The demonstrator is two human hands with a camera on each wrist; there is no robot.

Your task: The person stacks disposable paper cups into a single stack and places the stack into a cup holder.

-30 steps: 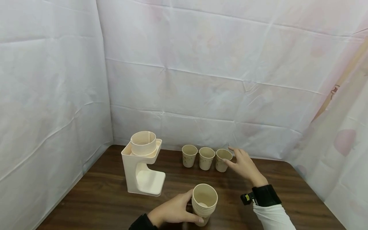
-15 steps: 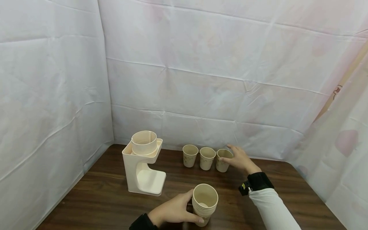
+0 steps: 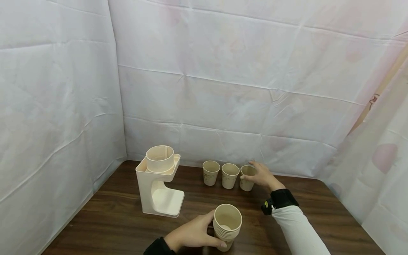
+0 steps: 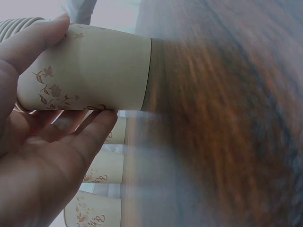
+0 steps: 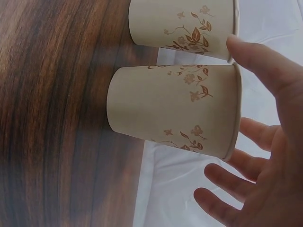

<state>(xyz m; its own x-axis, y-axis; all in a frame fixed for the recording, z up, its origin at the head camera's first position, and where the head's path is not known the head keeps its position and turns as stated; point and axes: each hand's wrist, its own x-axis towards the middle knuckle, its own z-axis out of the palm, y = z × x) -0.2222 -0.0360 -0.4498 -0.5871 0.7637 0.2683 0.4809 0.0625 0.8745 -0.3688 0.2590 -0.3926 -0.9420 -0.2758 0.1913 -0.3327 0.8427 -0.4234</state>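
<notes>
My left hand (image 3: 197,232) grips a stack of nested beige paper cups (image 3: 227,226) at the table's front. In the left wrist view, thumb and fingers curl round the printed bottom cup (image 4: 99,71). Three single cups stand upright in a row at the back. My right hand (image 3: 262,175) is at the rightmost cup (image 3: 246,185), fingers spread. The right wrist view shows that cup (image 5: 175,109) with its floral print. The thumb (image 5: 255,59) lies past its rim, at the rim of the middle cup (image 5: 184,23), and the fingers are on the other side.
A cream stand (image 3: 145,193) with a round cylinder (image 3: 159,164) on top and a flat base is on the left. The left cup (image 3: 210,175) and the middle cup (image 3: 229,179) stand close together. White cloth (image 3: 197,99) hangs behind and beside the dark wooden table (image 3: 105,219).
My right hand has shifted slightly left, further over the rightmost cup. The left hand and its stack have stayed in place.
</notes>
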